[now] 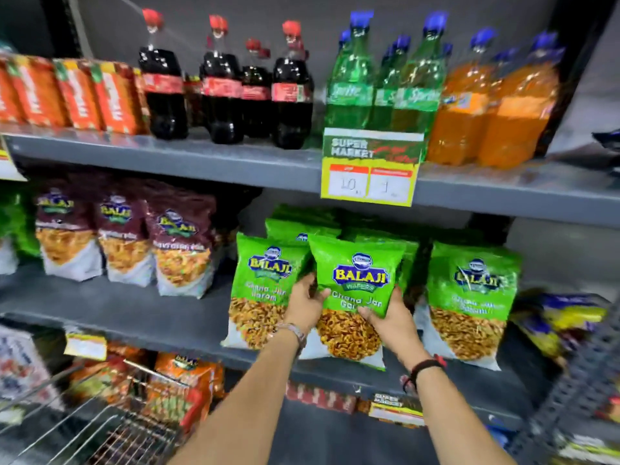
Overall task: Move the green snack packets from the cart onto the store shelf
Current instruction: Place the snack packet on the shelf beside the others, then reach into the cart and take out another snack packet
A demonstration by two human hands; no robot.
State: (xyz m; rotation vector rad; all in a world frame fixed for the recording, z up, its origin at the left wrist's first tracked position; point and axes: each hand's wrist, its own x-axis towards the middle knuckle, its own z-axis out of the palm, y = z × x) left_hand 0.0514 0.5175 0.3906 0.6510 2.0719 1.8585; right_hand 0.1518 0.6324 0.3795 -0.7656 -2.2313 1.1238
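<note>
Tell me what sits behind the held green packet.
Behind the held packet, more green packets stand on the shelf; only their tops show, and how many is hidden.

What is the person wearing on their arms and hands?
No gloves and no sleeves in view: both forearms are bare. The left hand has a pale, silvery band on its wrist, maybe a watch or bracelet; it is too blurred to tell. The right hand has a thin black band on its wrist with a small red bit on it.

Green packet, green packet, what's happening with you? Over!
Left hand and right hand both grip the green packet. Upright at middle shelf front. Other green packets either side, none blocking.
</note>
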